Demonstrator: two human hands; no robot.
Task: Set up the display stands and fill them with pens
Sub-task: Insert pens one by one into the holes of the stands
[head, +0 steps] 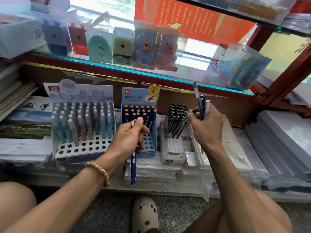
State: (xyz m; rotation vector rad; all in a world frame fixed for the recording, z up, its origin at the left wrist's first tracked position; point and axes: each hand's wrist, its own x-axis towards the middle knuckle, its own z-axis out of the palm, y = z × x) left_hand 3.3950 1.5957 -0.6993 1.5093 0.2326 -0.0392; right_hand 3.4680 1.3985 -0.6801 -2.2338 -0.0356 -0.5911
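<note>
Blue pen (133, 167) upright in left hand (129, 137), dark pens (200, 105) upright in right hand (206, 126).

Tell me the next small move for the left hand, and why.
Probably lower the blue pen with pale dots into an open hole of the blue cardboard display stand: the left hand grips it right before that stand, whose front rows remain unfilled.

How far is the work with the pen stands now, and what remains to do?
Done: three stands are up, and the white stand has pens in its back rows. In hand: the left hand holds a blue pen, and the right hand holds dark pens. Left: empty front holes in the white stand and the blue stand.
</note>
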